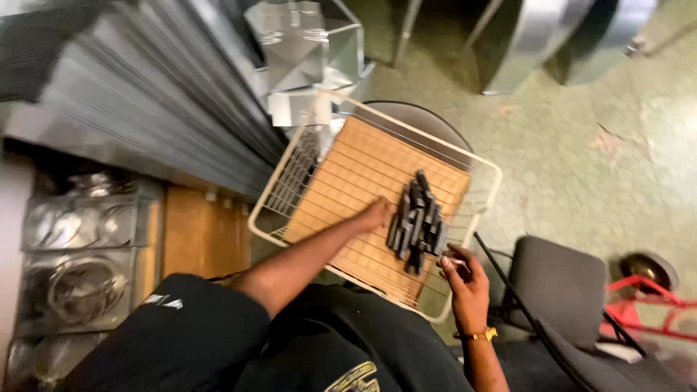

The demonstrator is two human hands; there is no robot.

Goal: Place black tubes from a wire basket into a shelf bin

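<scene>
Warm, dim indoor light throughout. Strong motion blur at upper left, smearing the stacked metal sheets (152, 94) into streaks. Soft glare on shiny ductwork (305, 51) at top centre. Sharper at centre; deep shadow along the bottom edge.

Motion blur is smearing the stack of sheet metal (160, 101) at ten o'clock, so single sheets are running together. The left hand (376, 215) is hiding its fingertips behind the pile of dark bars (417, 221), and whether it is gripping one cannot be told. The right hand (465, 279) is pinching something too small to identify. The bottom edge is cutting off both forearms and the dark shirt (319, 348). At four o'clock the right edge is cropping the red cart (646, 308). Glare is washing out the metal parts (80, 247) at eight o'clock.
</scene>
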